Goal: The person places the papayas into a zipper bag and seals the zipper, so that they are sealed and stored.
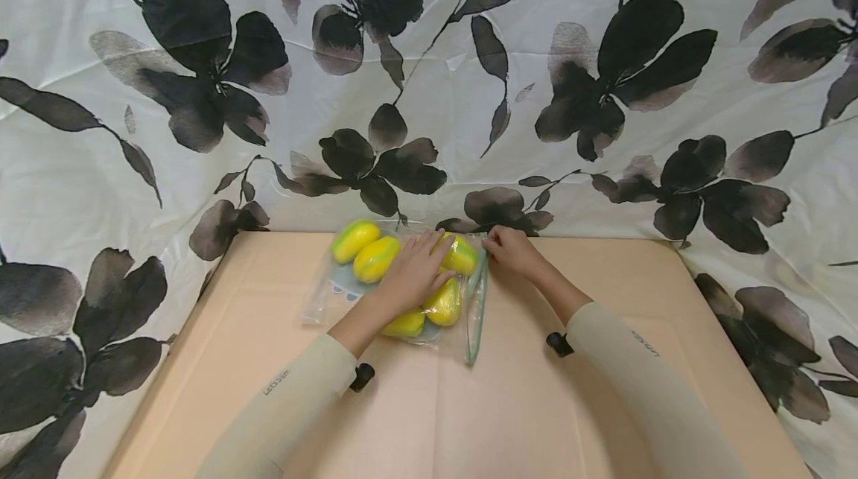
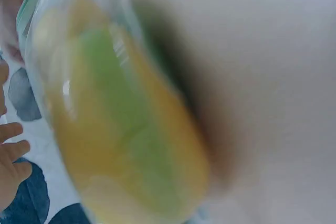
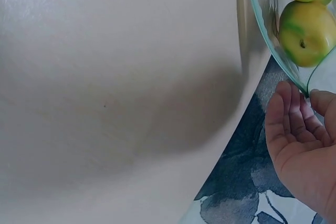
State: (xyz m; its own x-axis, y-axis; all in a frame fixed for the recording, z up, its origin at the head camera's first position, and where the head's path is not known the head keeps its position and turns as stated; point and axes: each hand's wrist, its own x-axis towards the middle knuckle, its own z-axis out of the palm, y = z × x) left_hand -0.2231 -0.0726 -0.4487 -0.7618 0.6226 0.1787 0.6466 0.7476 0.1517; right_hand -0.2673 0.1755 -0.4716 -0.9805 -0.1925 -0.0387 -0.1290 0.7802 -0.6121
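Note:
A clear zip bag [image 1: 474, 315] with a green zip edge lies towards the far side of the table, holding several yellow-green fruits [image 1: 377, 259], one of them pear-shaped [image 1: 442, 303]. My left hand [image 1: 415, 270] rests over the bag with its fingers spread, covering some of the fruits. At the far end of the zip edge, my right hand [image 1: 515, 249] pinches the bag's corner between thumb and forefinger, as the right wrist view shows. A large fruit [image 2: 126, 129] under the plastic fills much of the left wrist view.
The tan tabletop [image 1: 509, 404] stretches in front of and beside the bag. Behind it hangs a white cloth [image 1: 482, 166] with dark flower prints, which also runs down both sides. Each sleeve has a small black wrist camera [image 1: 559, 344] near its cuff.

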